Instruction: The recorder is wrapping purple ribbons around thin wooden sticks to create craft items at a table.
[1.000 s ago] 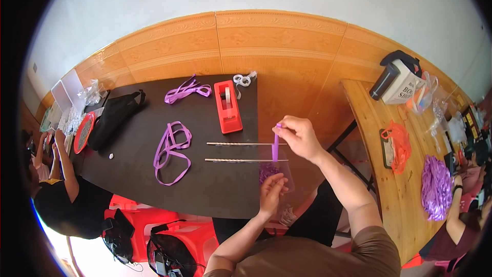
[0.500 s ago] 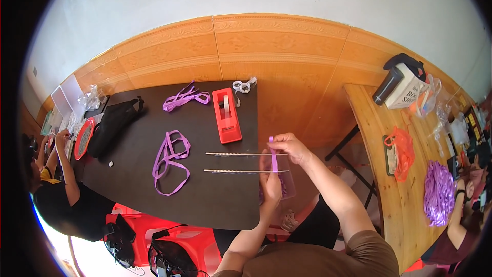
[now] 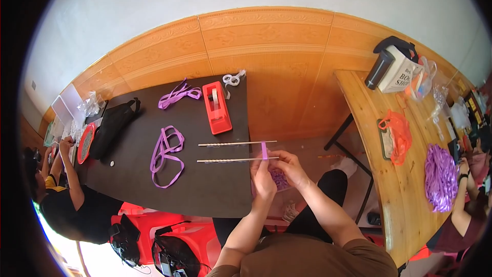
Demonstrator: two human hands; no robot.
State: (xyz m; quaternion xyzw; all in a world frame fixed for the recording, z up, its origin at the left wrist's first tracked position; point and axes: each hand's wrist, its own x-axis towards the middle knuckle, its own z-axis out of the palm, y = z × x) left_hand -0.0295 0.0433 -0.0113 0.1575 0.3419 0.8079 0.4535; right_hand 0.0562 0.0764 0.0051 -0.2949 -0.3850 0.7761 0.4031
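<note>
While my left hand [image 3: 264,179] and right hand [image 3: 289,166] pinch the short purple ribbon strip [image 3: 264,150], it feels limp. I judge it light; grip its ends beside the thin silvery stick [image 3: 237,160].

The near right of the dark tabletop [image 3: 215,190] lies bare, open to the hands [image 3: 277,172]. Farther off, two thin sticks [image 3: 233,160] bar the way, with a red tape dispenser [image 3: 216,107] beyond them and a purple ribbon loop [image 3: 166,156] to their left.
</note>
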